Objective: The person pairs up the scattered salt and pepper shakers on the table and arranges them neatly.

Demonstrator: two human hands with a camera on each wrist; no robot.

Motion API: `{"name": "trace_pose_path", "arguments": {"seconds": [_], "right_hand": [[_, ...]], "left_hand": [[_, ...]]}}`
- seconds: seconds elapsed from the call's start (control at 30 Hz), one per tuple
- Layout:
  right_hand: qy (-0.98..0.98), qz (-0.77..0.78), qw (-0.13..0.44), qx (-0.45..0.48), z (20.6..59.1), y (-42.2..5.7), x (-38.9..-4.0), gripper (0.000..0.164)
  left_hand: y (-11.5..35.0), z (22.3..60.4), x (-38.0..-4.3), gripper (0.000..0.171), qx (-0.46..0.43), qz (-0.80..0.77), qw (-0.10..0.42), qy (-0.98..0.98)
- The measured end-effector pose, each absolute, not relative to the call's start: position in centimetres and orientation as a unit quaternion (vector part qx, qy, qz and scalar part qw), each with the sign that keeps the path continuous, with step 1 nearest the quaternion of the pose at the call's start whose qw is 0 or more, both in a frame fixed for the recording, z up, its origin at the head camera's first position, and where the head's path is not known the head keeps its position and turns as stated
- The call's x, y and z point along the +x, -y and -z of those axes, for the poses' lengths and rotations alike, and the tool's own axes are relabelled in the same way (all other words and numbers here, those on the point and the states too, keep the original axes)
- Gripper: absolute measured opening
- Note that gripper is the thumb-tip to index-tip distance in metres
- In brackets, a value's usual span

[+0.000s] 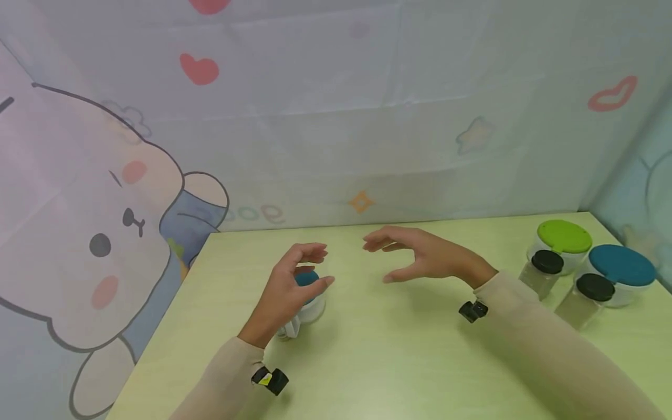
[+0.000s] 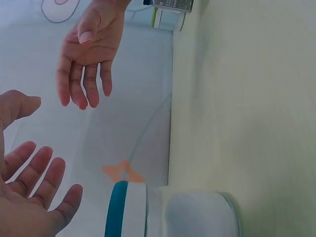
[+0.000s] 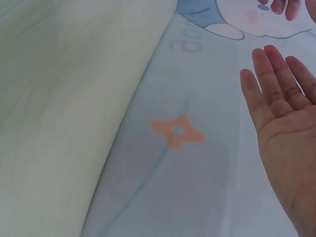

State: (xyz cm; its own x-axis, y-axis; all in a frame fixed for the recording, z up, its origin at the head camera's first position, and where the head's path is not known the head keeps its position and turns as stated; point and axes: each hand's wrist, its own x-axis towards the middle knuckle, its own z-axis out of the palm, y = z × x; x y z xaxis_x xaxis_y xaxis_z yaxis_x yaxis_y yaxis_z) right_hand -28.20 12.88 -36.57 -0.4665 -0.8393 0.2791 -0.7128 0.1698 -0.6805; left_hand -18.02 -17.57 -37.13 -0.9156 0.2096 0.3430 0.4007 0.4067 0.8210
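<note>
In the head view my left hand [image 1: 294, 278] hovers above the table, fingers loosely bent, thumb apart, nothing held. Below and partly behind it stands a white jar with a blue lid [image 1: 312, 305]; the left wrist view shows that jar [image 2: 197, 215] at the bottom edge, apart from the fingers. Beside it is a small pale object [image 1: 289, 330], mostly covered by the hand and wrist, its kind unclear. My right hand [image 1: 425, 254] is raised over the table's middle, palm turned toward the left hand, holding nothing. Its relaxed fingers [image 3: 269, 81] show in the right wrist view.
At the table's right end stand a green-lidded jar [image 1: 564, 238], a blue-lidded jar [image 1: 622, 265] and two clear jars with black lids, one behind [image 1: 543, 271] and one nearer [image 1: 583, 300]. A printed curtain [image 1: 336, 128] hangs along the pale table's [image 1: 388, 361] back edge.
</note>
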Motion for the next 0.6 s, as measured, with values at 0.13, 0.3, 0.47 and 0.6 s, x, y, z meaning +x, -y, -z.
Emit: {"name": "trace_pose_path", "arguments": {"seconds": [0.13, 0.3, 0.47, 0.6], "right_hand": [[-0.765, 0.392, 0.068, -0.507, 36.1, -13.7, -27.7, 0.068], [-0.765, 0.397, 0.060, -0.504, 35.8, -14.8, -27.3, 0.068], [-0.775, 0.395, 0.059, -0.490, 35.5, -16.2, -26.8, 0.070], [-0.785, 0.384, 0.059, -0.483, 35.2, -17.1, -26.7, 0.071]], "left_hand": [[17.1, 37.2, -18.3, 0.053, -0.188, 0.510, 0.091, 0.834], [16.6, 37.4, -18.4, 0.054, -0.202, 0.514, 0.087, 0.829], [16.0, 37.5, -18.5, 0.054, -0.210, 0.516, 0.083, 0.826], [15.6, 37.6, -18.4, 0.054, -0.209, 0.516, 0.085, 0.826]]}}
